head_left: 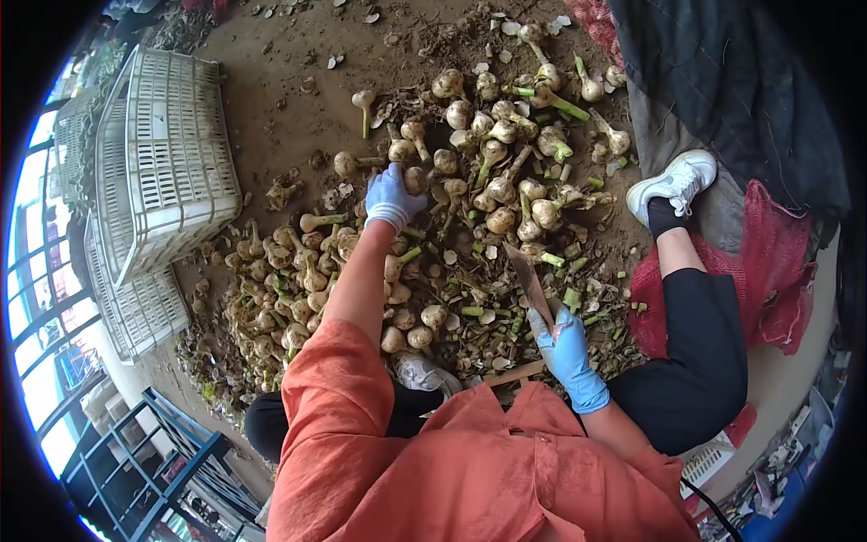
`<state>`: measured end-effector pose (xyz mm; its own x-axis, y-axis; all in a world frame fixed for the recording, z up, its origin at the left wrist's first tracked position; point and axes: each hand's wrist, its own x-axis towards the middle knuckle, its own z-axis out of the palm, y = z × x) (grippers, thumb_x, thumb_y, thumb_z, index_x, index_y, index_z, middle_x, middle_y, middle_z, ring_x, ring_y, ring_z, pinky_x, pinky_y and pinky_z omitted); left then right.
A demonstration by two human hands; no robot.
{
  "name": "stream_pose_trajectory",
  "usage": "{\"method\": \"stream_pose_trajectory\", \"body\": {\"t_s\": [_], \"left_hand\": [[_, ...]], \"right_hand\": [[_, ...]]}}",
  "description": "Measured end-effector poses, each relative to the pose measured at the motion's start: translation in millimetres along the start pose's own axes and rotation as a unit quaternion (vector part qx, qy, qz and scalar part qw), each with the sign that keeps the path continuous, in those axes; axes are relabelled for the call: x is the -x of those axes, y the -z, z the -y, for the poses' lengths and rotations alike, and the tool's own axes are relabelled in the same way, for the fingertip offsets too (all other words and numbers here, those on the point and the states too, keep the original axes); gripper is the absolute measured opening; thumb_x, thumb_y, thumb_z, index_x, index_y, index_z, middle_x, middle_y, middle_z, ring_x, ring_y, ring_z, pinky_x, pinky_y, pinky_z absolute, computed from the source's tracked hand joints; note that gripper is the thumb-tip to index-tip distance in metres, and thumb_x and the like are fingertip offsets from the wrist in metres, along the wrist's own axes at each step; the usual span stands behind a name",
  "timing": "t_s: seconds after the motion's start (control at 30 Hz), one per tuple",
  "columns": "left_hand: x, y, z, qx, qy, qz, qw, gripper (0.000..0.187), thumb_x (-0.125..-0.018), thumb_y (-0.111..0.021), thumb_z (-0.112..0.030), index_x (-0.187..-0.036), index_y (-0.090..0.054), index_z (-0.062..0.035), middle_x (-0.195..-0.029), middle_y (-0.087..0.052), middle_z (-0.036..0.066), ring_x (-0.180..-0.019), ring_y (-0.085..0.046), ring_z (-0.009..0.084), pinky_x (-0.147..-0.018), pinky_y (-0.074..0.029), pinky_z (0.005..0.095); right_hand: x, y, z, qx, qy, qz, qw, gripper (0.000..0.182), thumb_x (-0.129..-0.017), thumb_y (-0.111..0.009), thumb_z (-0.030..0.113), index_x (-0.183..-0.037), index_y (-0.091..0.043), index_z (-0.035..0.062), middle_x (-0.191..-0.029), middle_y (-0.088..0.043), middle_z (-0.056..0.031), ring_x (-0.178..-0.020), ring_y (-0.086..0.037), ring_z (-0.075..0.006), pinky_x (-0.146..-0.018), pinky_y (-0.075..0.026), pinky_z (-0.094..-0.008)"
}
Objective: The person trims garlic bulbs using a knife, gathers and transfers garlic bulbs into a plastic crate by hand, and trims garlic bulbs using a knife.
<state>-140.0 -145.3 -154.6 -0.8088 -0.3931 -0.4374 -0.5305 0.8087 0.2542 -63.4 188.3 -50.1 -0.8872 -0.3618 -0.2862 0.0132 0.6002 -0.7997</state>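
Note:
My left hand [392,195], in a pale lavender glove, reaches into the garlic heap with its fingers and thumb curled around a dirt-covered garlic bulb [415,181]. My right hand [566,354], in a light blue glove, is closed around the handle of a knife [526,278]. Its broad, soiled blade points up and away over the trimmings. Bulbs with green stem stubs [545,213] lie in front of both hands. A denser pile of trimmed garlic bulbs [298,271] spreads below and left of my left forearm.
White plastic crates [181,135] stand tipped at the left on the dirt floor [280,99]. Cut stems and peelings [488,334] cover the ground between my legs. Red mesh sacks [768,262] and dark cloth [722,72] lie beside my shoe [673,185] at right.

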Motion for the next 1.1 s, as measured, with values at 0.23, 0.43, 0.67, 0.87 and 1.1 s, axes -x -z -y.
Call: {"method": "stream_pose_trajectory", "body": {"t_s": [0.23,0.43,0.67,0.87,1.1], "left_hand": [[146.9,34.5,-79.9,0.436,-0.182,0.190,0.861,0.069,-0.068,-0.076,-0.024,-0.120,-0.038,-0.0022,-0.095,-0.059,0.013,-0.086,-0.059,0.0195,-0.078,-0.049,0.0294],[215.9,36.7,-92.9,0.506,-0.195,0.151,0.826,0.074,-0.061,-0.082,-0.022,-0.115,-0.038,0.0025,-0.081,-0.062,0.007,-0.072,-0.058,0.0141,-0.067,-0.047,0.0284],[263.0,68.3,-112.6,0.376,-0.227,0.075,0.895,0.052,-0.063,-0.073,-0.028,-0.100,-0.050,0.0012,-0.081,-0.061,0.011,-0.073,-0.056,0.0131,-0.072,-0.048,0.0266],[251.0,75.0,-101.2,0.164,-0.226,-0.093,0.956,0.066,-0.057,-0.081,-0.031,-0.112,-0.054,-0.0046,-0.101,-0.052,0.012,-0.092,-0.054,0.0247,-0.081,-0.047,0.0335],[248.7,47.8,-97.0,0.799,-0.050,0.122,0.586,0.041,-0.078,-0.072,-0.025,-0.106,-0.048,-0.0076,-0.091,-0.051,0.004,-0.080,-0.051,0.0135,-0.073,-0.047,0.0248]], "right_hand": [[5.7,16.0,38.4,0.048,0.112,-0.108,0.987,0.024,-0.076,-0.066,0.014,-0.097,-0.060,0.0059,-0.073,-0.063,-0.0163,-0.062,-0.062,-0.0318,-0.053,-0.048,-0.0369],[36.6,32.7,50.3,0.135,0.253,-0.079,0.955,0.049,-0.061,-0.069,0.007,-0.108,-0.058,0.0045,-0.082,-0.063,-0.0114,-0.066,-0.060,-0.0284,-0.059,-0.047,-0.0358],[28.2,29.6,-22.0,0.242,0.114,-0.055,0.962,0.021,-0.077,-0.061,0.013,-0.096,-0.055,0.0068,-0.066,-0.059,-0.0111,-0.059,-0.061,-0.0303,-0.052,-0.046,-0.0430],[28.0,47.8,3.5,0.156,0.093,-0.113,0.977,0.019,-0.087,-0.057,0.025,-0.095,-0.058,0.0072,-0.064,-0.060,-0.0145,-0.059,-0.060,-0.0330,-0.052,-0.046,-0.0395],[35.5,35.4,36.4,0.006,0.151,-0.157,0.976,0.011,-0.086,-0.060,0.016,-0.090,-0.060,0.0061,-0.065,-0.061,-0.0123,-0.055,-0.061,-0.0283,-0.049,-0.046,-0.0351]]}}
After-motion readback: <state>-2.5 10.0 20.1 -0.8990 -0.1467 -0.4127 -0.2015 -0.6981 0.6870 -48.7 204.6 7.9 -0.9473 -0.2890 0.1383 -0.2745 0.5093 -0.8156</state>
